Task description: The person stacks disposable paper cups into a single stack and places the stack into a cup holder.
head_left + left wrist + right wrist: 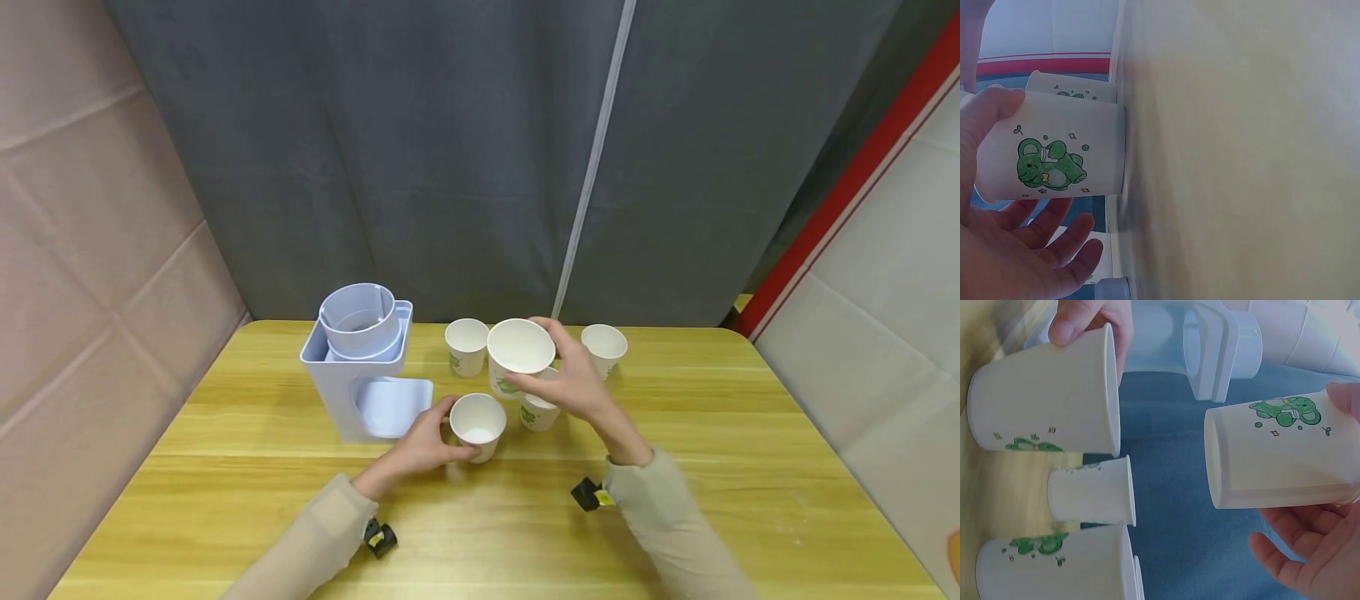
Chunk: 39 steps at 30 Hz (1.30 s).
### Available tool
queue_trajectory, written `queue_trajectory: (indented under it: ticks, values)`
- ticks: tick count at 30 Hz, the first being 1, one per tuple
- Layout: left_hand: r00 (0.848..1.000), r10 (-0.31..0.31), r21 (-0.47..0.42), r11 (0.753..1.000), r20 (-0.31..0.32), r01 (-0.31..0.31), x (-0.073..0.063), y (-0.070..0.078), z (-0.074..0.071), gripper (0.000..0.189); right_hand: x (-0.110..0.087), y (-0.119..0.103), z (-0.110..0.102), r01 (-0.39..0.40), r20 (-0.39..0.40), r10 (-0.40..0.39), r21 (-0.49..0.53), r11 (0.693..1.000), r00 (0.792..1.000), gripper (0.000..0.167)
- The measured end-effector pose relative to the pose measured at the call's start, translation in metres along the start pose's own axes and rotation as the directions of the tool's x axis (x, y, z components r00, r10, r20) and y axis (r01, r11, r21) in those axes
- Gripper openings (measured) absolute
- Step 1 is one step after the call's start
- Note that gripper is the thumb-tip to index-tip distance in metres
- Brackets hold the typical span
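Note:
In the head view my left hand (pixel 422 440) holds a white paper cup (pixel 480 427) that stands on the table, thumb and fingers around its sides. A green cartoon animal decorates this paper cup (pixel 1054 156) in the left wrist view. My right hand (pixel 576 382) grips another paper cup (pixel 504 379), raised above the table with its mouth up. Its base faces the right wrist camera, and the thumb and fingers (pixel 1279 556) lie on opposite sides. Partly behind this raised cup stands a third paper cup (pixel 538 417).
Two more paper cups, one at back left (pixel 467 358) and one at back right (pixel 606 350), stand upright. Left of the cups is a pale blue plastic appliance (pixel 333 392) with a round top container (pixel 360 333). A dark curtain (pixel 450 167) hangs behind the wooden table (pixel 712 467).

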State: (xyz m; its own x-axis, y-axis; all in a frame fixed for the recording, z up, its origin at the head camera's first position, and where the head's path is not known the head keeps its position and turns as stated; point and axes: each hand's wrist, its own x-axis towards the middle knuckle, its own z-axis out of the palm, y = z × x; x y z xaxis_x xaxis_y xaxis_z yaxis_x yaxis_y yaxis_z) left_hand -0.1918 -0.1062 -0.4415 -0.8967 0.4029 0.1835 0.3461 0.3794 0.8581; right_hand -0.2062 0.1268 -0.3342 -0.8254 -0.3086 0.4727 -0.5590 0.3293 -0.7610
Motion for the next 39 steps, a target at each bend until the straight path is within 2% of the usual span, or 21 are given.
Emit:
queue_trajectory:
  ticks: [3, 10, 19, 25, 29, 31, 39]
  values:
    - [1.0, 0.001, 0.003, 1.0, 0.001, -0.001, 0.0, 0.0, 0.0, 0.063, 0.001, -0.002, 0.004, 0.007, 0.011, -0.008, 0.026, 1.0, 1.0, 0.064]
    - [1.0, 0.011, 0.012, 1.0, 0.002, -0.011, -0.001, -0.001, 0.0, 0.064, 0.001, -0.032, 0.009, -0.019, 0.036, 0.018, 0.031, 0.999, 0.999, 0.062]
    - [1.0, 0.014, 0.007, 1.0, 0.014, -0.014, -0.001, -0.001, -0.001, 0.065, 0.002, -0.003, 0.022, -0.022, 0.049, 0.021, 0.008, 1.0, 0.999, 0.065]
    - [1.0, 0.013, -0.006, 1.0, 0.021, -0.013, -0.002, 0.0, -0.001, 0.064, -0.001, -0.004, 0.029, -0.023, 0.076, 0.021, 0.015, 1.0, 0.997, 0.067]
    - [1.0, 0.014, -0.004, 1.0, 0.023, -0.014, -0.002, 0.0, -0.002, 0.064, -0.003, -0.018, 0.03, -0.011, 0.092, 0.012, -0.007, 1.0, 0.996, 0.063]
    - [1.0, 0.015, 0.001, 1.0, 0.021, -0.015, -0.002, 0.0, -0.001, 0.063, -0.004, -0.017, 0.033, -0.003, 0.097, 0.004, -0.01, 1.0, 0.995, 0.062]
    - [1.0, 0.024, -0.01, 1.0, 0.018, -0.023, -0.002, -0.001, -0.002, 0.065, -0.008, 0.017, 0.045, 0.036, 0.13, -0.037, 0.006, 0.999, 0.991, 0.064]
